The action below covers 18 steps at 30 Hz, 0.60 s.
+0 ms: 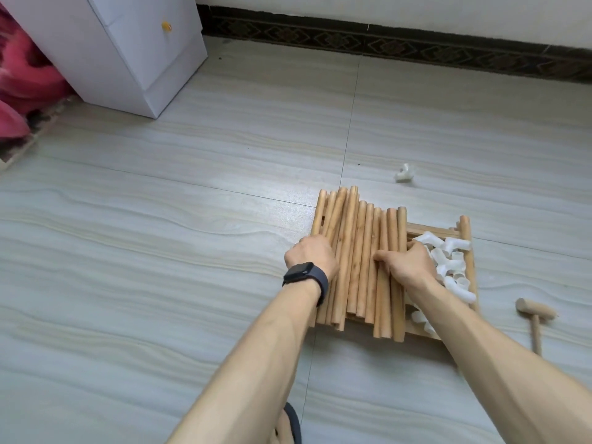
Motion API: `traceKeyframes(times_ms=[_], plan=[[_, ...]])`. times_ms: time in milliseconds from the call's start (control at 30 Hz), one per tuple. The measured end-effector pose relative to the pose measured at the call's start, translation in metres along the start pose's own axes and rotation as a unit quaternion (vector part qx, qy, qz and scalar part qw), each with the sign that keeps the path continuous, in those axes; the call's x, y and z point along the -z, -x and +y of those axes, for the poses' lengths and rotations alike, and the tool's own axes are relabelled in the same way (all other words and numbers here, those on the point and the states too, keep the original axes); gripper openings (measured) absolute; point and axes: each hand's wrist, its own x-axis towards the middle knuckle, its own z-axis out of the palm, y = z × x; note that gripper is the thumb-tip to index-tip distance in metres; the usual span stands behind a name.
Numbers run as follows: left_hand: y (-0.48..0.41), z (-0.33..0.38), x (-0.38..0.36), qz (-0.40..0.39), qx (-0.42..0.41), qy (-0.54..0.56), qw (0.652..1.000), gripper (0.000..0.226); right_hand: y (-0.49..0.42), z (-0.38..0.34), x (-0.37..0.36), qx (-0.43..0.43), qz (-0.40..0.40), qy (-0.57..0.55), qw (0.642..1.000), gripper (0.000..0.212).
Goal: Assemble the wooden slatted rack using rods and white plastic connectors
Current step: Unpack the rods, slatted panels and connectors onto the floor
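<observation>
Bare forearms reach forward. Left hand [310,255] curls its fingers round the left edge of the rods [360,251]; right hand [408,261] grips rods beside the connectors [450,265].

The slatted panel [426,228] lay mostly hidden beneath rods [358,251] and white connectors [448,262]. The left hand [309,254] hid its fingertips behind the bundle. The frame's left edge cut off pink cloth [19,81].

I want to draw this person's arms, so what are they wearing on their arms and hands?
Both forearms are bare, with no sleeves showing. The left hand and right hand have no gloves. On the left wrist is a watch with a black rectangular face and a dark strap. The right wrist is bare.
</observation>
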Motion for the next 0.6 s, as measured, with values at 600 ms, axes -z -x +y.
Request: traceKeyframes(times_ms=[600], plan=[[-0.007,0.006,-0.014,-0.022,0.035,0.002,0.999,0.068,-0.001,0.016,0.003,0.07,0.003,0.135,0.988,0.065]])
